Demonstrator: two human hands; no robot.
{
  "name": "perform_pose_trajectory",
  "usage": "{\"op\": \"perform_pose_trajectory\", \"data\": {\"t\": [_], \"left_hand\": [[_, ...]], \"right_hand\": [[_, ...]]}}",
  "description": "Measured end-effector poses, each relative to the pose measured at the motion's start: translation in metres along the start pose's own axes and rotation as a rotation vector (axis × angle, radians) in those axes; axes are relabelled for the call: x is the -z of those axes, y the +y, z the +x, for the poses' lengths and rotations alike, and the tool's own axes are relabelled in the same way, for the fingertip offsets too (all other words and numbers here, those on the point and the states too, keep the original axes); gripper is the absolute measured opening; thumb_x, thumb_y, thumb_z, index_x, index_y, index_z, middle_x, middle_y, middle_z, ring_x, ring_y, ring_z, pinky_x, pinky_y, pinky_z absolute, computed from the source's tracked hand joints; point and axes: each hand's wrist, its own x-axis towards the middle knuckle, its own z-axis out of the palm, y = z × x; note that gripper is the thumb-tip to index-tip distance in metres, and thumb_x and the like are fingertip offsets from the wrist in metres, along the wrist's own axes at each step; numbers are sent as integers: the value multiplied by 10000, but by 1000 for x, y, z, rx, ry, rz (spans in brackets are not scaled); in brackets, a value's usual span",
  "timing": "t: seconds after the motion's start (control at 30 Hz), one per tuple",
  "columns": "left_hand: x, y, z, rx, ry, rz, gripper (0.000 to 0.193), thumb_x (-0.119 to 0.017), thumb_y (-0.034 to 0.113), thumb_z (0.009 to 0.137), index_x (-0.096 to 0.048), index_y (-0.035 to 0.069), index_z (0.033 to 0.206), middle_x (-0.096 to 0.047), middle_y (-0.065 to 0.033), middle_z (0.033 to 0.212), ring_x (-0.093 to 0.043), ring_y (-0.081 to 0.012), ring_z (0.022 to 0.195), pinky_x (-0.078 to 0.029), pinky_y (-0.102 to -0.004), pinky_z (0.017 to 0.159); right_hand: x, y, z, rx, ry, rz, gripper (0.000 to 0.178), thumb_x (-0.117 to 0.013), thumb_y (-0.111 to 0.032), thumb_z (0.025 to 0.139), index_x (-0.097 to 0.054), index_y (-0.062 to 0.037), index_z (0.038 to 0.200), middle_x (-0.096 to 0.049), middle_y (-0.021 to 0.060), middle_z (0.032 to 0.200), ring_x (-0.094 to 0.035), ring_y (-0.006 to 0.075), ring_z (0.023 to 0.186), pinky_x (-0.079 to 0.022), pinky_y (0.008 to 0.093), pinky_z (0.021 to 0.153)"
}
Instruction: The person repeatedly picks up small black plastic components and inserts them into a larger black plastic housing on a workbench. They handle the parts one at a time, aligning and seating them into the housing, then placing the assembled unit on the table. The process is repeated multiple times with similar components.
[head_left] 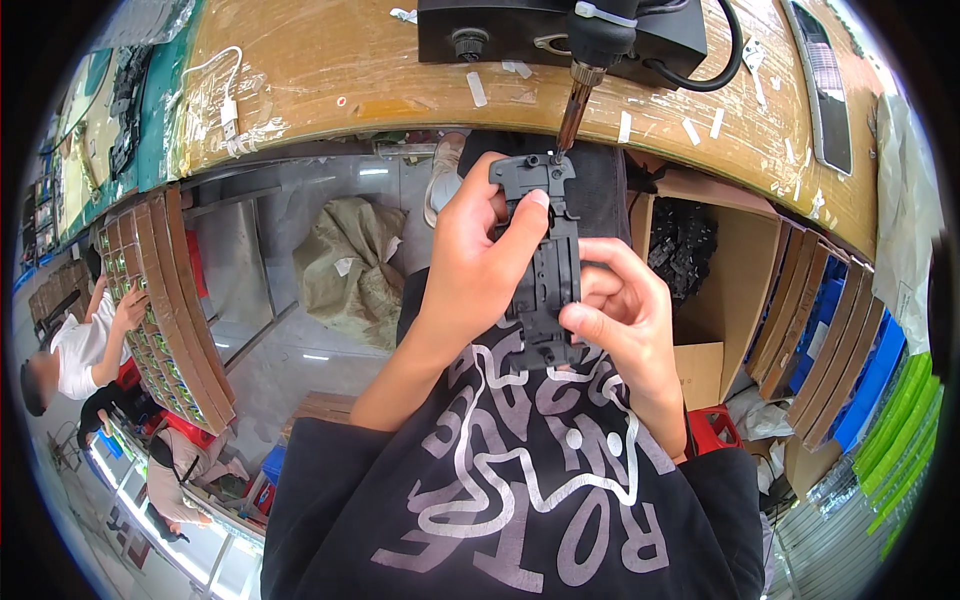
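Observation:
A long black plastic housing part [545, 275] is held between my hands, just off the table's near edge, tilted slightly. My left hand [478, 240] grips its upper left side, the thumb lying across its face. At the lower right, my right hand [632, 315] pinches the edge of the same part between thumb and fingers. A tool with a black grip and a bronze-coloured metal shaft [576, 105] points down from above. Its tip meets, or nearly meets, the part's upper right corner beside a small round boss; contact is too fine to tell.
A black box with a knob [468, 44] stands on the wooden table [330, 70], near a white cable [230, 115] and a phone [826, 100]. Right of my lap, an open carton [690, 240] holds several black parts. Co-workers [85, 350] are at the far left.

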Motion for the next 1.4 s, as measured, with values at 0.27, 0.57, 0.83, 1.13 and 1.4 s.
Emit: {"op": "perform_pose_trajectory", "data": {"t": [0.27,0.57,0.83,1.13,1.4], "left_hand": [[19,-18,0,35,22,180,283,-528,148,825,-397,48,1054,-492,-20,629,-420,-38,485,-318,-157,394],[87,27,2,-322,531,349,217,-435,165,866,-457,13,1019,-487,-46,673,-422,-66,472,-317,-174,365],[94,56,11,-561,561,395,221,-488,146,842,-456,13,1015,-516,-55,730,-443,-58,543,-354,-173,444],[112,58,27,-837,533,1357,203,-616,172,732,-583,105,920,-532,-24,983,-422,-216,968,-292,-327,871],[120,51,21,-997,512,1341,249,-632,166,713,-581,84,943,-536,-44,989,-431,-218,965,-297,-329,867]], "right_hand": [[64,39,6,-177,40,145,322,-592,-25,727,-464,11,1021,-573,56,700,-528,93,544,-476,240,413],[364,196,-31,37,1263,340,577,-632,-105,721,-285,-21,1174,-469,172,921,-548,303,692,-523,428,627],[392,194,-34,-72,1293,177,433,-483,-50,778,-324,23,1174,-410,249,1124,-499,361,958,-485,431,739],[225,91,-25,639,1183,-146,377,-518,-36,790,-380,6,1137,-488,134,1033,-528,190,841,-476,289,727],[125,-13,-23,1112,1076,-586,270,-514,-14,793,-462,-3,1058,-500,83,1017,-492,143,837,-405,261,774]]}}
